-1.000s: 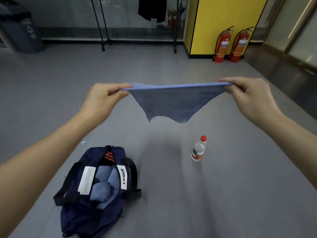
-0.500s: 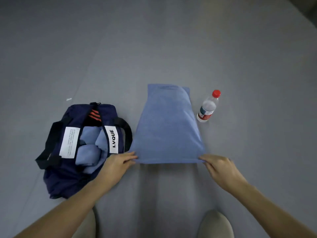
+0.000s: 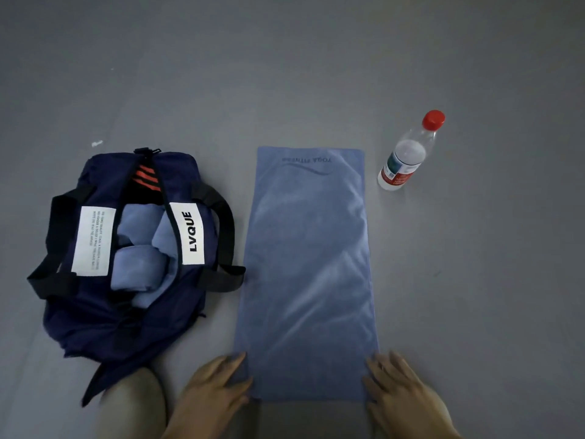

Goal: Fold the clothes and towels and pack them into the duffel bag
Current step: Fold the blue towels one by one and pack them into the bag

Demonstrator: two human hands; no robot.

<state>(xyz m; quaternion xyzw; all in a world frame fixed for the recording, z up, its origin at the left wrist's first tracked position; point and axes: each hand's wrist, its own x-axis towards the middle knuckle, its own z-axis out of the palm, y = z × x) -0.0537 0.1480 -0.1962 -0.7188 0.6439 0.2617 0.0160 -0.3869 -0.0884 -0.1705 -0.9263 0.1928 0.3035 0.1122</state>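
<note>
A long blue towel [image 3: 308, 264] lies flat on the grey floor, its printed end far from me. My left hand [image 3: 215, 394] rests at the towel's near left corner, fingers on its edge. At the near right corner sits my right hand [image 3: 402, 397], fingers spread against the edge. Whether either hand pinches the cloth is unclear. Left of the towel stands a navy duffel bag [image 3: 95, 318], unzipped, with several rolled blue towels [image 3: 139, 267] inside.
A clear water bottle [image 3: 403, 160] with a red cap stands just beyond the towel's far right corner. My knee [image 3: 133, 403] shows at the bottom left, next to the bag. Grey floor [image 3: 490, 280] surrounds everything.
A second ago both hands held the towel stretched in the air. It was then laid on the floor, and my hands have drawn its near edge closer to me.
</note>
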